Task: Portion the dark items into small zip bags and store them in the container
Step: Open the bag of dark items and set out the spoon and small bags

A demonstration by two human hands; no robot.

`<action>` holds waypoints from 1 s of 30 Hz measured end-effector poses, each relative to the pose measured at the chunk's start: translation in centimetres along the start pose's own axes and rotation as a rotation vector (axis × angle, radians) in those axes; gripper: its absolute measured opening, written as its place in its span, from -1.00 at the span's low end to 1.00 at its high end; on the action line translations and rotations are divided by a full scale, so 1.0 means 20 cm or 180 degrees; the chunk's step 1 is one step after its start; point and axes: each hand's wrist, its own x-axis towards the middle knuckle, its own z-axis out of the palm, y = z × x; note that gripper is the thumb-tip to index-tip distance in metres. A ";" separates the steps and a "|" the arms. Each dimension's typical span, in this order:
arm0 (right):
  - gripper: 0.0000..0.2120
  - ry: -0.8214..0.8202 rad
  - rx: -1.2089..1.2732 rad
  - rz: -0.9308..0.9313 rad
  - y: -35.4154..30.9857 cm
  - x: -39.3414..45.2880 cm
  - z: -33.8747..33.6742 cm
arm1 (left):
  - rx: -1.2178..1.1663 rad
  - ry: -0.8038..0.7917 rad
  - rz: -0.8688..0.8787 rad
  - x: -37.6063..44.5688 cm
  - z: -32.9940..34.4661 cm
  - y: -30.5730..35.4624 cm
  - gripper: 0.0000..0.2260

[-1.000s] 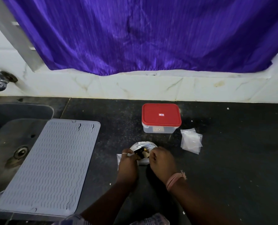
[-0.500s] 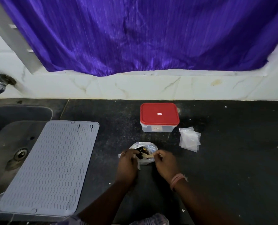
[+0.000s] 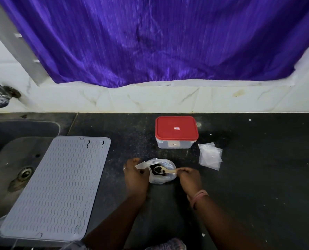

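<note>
Lifting spoon [image 3: 165, 170] — now loaded, dark items [image 3: 158, 169] aboard

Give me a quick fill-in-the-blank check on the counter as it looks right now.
1. The container has a ____ lid.
2. The right hand holds a small wooden ____ loaded with dark items.
3. The spare zip bags lie to the ____ of the container.
4. The grey mat partly covers the ____.

Missing words: red; spoon; right; sink

Head-worn view, steeply down, countertop [image 3: 258, 177] seemingly near
</note>
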 end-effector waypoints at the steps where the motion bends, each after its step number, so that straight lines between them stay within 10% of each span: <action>1: -0.81 0.0013 0.0035 -0.0028 0.00 -0.01 -0.01 | 0.0040 0.0026 0.0001 0.01 0.00 0.01 -0.70; 14: -0.77 -0.0046 0.0394 -0.0420 -0.13 -0.06 -0.03 | -0.0214 -0.0326 -0.0613 0.07 0.01 0.07 -0.89; 30: -0.85 0.0030 -0.1187 -0.1426 -0.16 -0.13 -0.02 | -0.0469 -0.0505 -0.1059 0.09 0.09 0.06 -0.90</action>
